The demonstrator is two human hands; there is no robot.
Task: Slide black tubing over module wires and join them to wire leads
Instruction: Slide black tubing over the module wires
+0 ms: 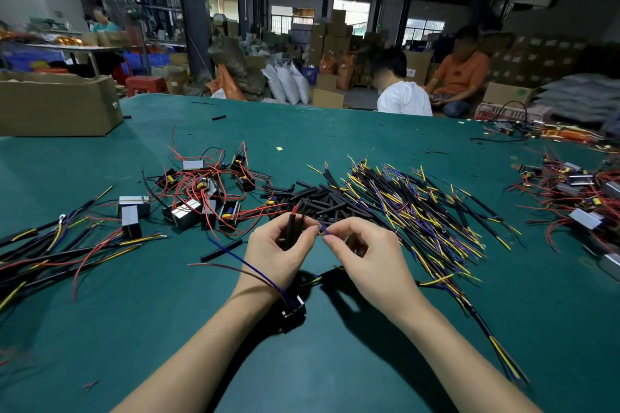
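My left hand (283, 253) grips two pieces of black tubing (292, 228) upright, with red wire tips poking out of their tops. My right hand (364, 256) pinches a blue wire end (324, 230) between thumb and forefinger, right beside the left fingertips. A small black module (294, 308) lies on the green table (335, 362) under my left wrist, and its blue and dark red wires arc up to the left. A heap of loose black tubing pieces (313, 198) lies just beyond my hands. Wire leads with yellow and purple cores (412, 211) spread to the right.
A tangle of modules with red wires (208, 191) sits at centre left, and joined cables (50, 251) lie at the far left. More modules (577, 198) pile at the right edge. A cardboard box (57, 104) stands at the back left. People sit beyond the table's far side.
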